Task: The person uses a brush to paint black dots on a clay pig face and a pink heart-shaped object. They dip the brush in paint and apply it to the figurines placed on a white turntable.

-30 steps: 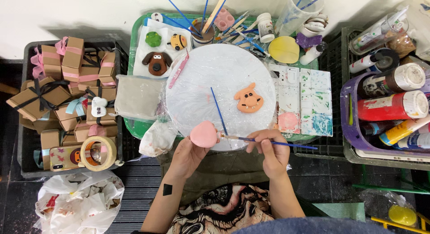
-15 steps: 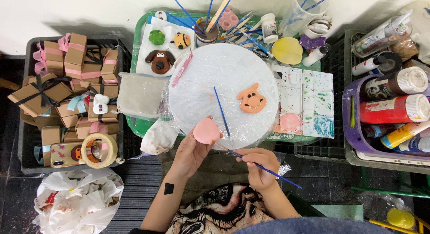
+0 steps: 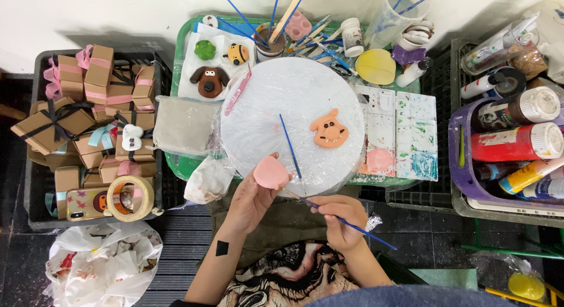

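My left hand (image 3: 249, 201) holds a small pink clay piece (image 3: 271, 172) at the near edge of a round white turntable (image 3: 282, 107) wrapped in plastic film. My right hand (image 3: 342, 219) grips a thin blue-handled paintbrush (image 3: 352, 226), its tip pointing toward the pink piece. A second blue brush (image 3: 289, 145) lies loose on the turntable. An orange clay animal face (image 3: 329, 131) rests on the turntable's right side.
A green tray (image 3: 176, 78) holds clay figures: a brown dog (image 3: 209, 79), a bee (image 3: 237, 54), a green blob. A cup of brushes (image 3: 271, 42) and paint palettes (image 3: 399, 136) are behind and right. Paint bottles (image 3: 517, 142) fill a purple bin. Gift boxes (image 3: 88, 119) and tape (image 3: 129, 198) sit left.
My right hand drew the brush back down away from the pink piece, then brought it closer again. The left hand keeps the pink piece, lifted slightly.
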